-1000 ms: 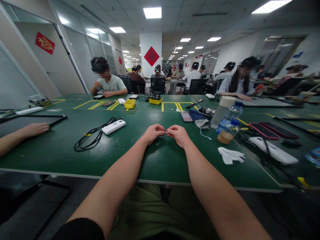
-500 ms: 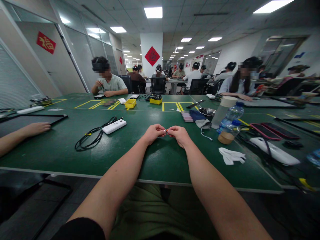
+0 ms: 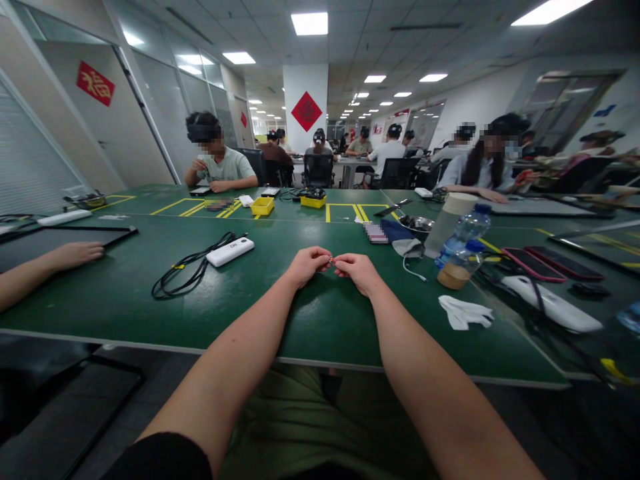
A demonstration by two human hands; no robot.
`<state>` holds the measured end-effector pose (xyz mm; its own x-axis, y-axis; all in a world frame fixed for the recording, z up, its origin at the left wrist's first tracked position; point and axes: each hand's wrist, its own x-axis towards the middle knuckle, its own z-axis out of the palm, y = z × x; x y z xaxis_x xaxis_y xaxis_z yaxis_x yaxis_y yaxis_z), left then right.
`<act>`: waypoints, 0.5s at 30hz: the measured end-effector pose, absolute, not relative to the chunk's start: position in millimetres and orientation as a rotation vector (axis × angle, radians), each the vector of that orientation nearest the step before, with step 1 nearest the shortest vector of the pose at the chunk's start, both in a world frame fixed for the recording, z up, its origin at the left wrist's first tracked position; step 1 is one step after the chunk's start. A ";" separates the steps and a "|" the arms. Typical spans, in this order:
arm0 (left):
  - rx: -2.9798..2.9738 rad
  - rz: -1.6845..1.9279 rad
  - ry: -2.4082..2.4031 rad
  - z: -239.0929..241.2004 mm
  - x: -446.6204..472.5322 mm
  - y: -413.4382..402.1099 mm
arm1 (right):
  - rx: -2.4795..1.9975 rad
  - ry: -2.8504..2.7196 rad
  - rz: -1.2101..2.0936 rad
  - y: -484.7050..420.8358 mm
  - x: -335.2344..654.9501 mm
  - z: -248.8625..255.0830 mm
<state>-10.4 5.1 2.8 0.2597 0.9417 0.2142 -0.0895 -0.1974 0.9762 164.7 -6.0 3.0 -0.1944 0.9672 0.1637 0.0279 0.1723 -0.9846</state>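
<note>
Above the green table (image 3: 320,333), my left hand (image 3: 309,266) and my right hand (image 3: 357,270) meet fingertip to fingertip. Both are closed in a pinch on a tiny shiny metallic piece (image 3: 331,260) between them. Its kind is too small to make out, and the fingertips hide most of it. To the left of my hands lies a white power bank (image 3: 230,252) with a coiled black cable (image 3: 183,280).
Right of my hands are a white tissue (image 3: 465,312), clear bottles (image 3: 454,263), a tall tumbler (image 3: 447,223) and a metal bowl (image 3: 420,227). Yellow trays (image 3: 263,207) stand farther back. Another person's hand (image 3: 83,253) rests at the left; co-workers sit across the table.
My fingertips have shifted slightly around the small piece, and it shows a little differently between them. The whole view has moved a touch; the other things stay put.
</note>
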 end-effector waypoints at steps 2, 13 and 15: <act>1.413 1.167 0.855 2.9 -9.8 5.7 | -1.017 -1.508 1.193 -7.0 164.1 4.3; 1.465 1.238 0.955 4.2 -10.4 8.1 | -1.046 -1.566 1.154 -7.5 162.4 4.9; 1.384 1.212 0.914 3.8 -10.8 8.6 | -1.049 -1.561 1.161 -6.4 162.6 3.6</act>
<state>-10.8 8.6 3.8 0.2001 0.9616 0.1879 -0.0830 -0.1744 0.9812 162.6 -6.4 3.6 -0.2375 0.9567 0.1681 0.1142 0.1993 -0.9733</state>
